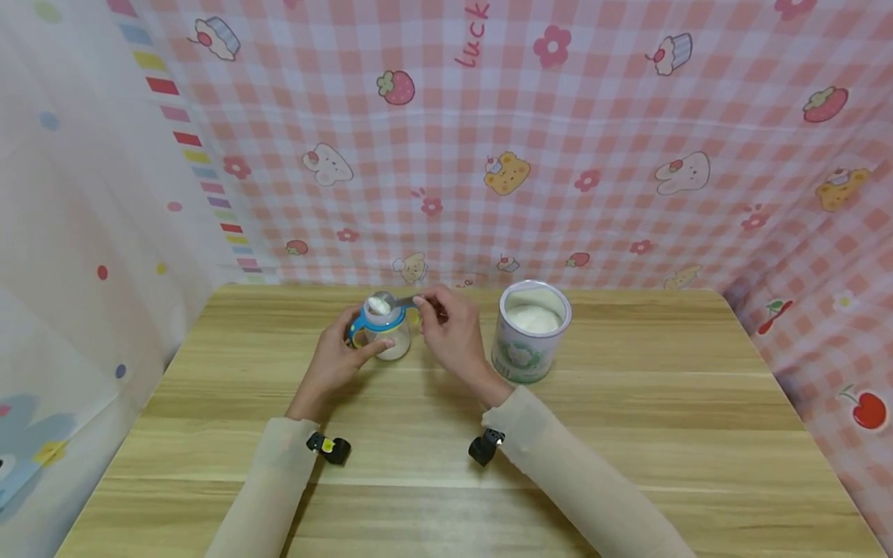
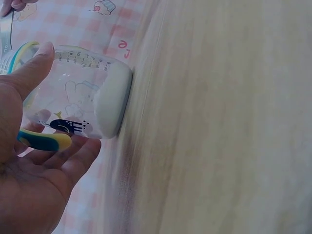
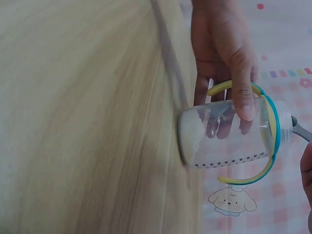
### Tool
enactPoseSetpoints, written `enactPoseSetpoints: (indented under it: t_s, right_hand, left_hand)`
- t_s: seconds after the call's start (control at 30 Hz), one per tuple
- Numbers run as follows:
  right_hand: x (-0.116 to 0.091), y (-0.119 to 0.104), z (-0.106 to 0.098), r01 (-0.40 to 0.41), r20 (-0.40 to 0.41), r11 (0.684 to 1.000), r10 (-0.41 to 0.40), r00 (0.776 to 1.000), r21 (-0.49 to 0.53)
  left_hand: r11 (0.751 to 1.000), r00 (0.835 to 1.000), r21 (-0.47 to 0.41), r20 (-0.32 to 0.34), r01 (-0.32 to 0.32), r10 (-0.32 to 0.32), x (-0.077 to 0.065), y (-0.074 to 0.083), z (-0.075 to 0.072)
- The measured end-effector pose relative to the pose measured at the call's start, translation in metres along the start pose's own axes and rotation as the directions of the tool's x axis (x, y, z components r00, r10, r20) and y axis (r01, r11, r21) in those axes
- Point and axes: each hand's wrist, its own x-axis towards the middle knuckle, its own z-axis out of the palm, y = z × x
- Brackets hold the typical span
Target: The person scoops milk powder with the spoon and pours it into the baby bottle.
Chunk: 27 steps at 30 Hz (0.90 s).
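A clear baby bottle (image 1: 399,341) with a blue and yellow two-handled ring stands upright on the table. Its bottom holds a layer of white powder (image 2: 112,102), and printed markings run up its side. My left hand (image 1: 335,358) grips the bottle from the left, thumb across the front and fingers behind. In my right hand (image 1: 453,332), thumb and fingers pinch the handle of a grey metal spoon (image 1: 407,301). The spoon's bowl, heaped with white powder, lies right at the bottle's open mouth. In the right wrist view only the spoon's handle (image 3: 303,131) shows beside the neck.
To the right of my right hand stands an open can (image 1: 523,358) of white powder, its rim pale purple. The wooden table (image 1: 391,519) ends at a pink checked cloth (image 1: 446,139) hanging behind it. Black wrist cameras sit on both sleeves.
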Motion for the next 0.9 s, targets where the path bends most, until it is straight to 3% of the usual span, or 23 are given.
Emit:
enactPoseSetpoints:
  t_s: [0.27,0.47,0.7,0.9]
  right_hand:
    - [-0.0037,0.0016,0.0005,0.170,0.002,0.981,-0.171,0.985,-0.091]
    - [-0.0058,0.0006,0.0010,0.285,0.041,0.946,-0.282,0.959,-0.154]
    - [-0.0089,0.0001,-0.0012,0.366,0.113,0.911,-0.350,0.930,-0.192]
    - [-0.0104,-0.0008,-0.0059,0.452,0.195,0.846,-0.411,0.891,-0.281]
  left_hand:
    - [1.000,1.000,0.001,0.003,0.014,-0.014,-0.0006,0.0008,-0.0008]
    - [1.000,1.000,-0.004,0.006,0.022,-0.022,-0.0005,0.0012,-0.0013]
    - [0.999,0.999,0.001,0.003,0.032,-0.032,-0.0010,0.0016,-0.0016]
    - [0.999,0.999,-0.010,0.004,0.037,-0.037,-0.0008,0.0026,-0.0009]
